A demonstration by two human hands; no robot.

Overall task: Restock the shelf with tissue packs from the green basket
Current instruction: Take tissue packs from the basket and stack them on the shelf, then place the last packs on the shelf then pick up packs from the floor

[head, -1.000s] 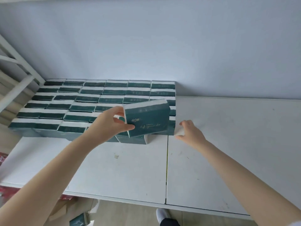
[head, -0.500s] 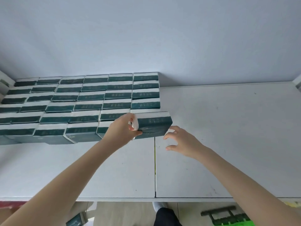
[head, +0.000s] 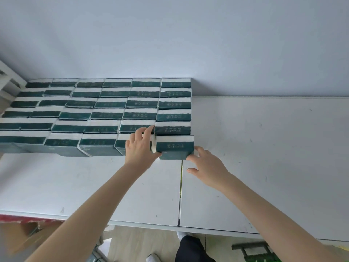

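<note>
Rows of dark green and white tissue packs [head: 105, 114] fill the left half of the white shelf board [head: 264, 148]. One tissue pack [head: 174, 147] sits at the front right corner of the block, in line with the front row. My left hand [head: 140, 148] lies with straight fingers beside that pack's left end, over the neighbouring pack, with the thumb against the pack's front left corner. The fingertips of my right hand [head: 205, 163] touch its front right corner. Only a corner of the green basket [head: 260, 259] shows, on the floor at the bottom right.
The right half of the shelf board is bare white up to the wall [head: 188, 44]. A white frame [head: 7, 80] stands at the far left. A cardboard box [head: 18, 237] lies on the floor at the lower left. My shoe [head: 153, 258] shows below the board's front edge.
The pack held by my left hand went down onto the board at the front right corner. My left fingers straightened off it and my right hand came up to its right corner.
</note>
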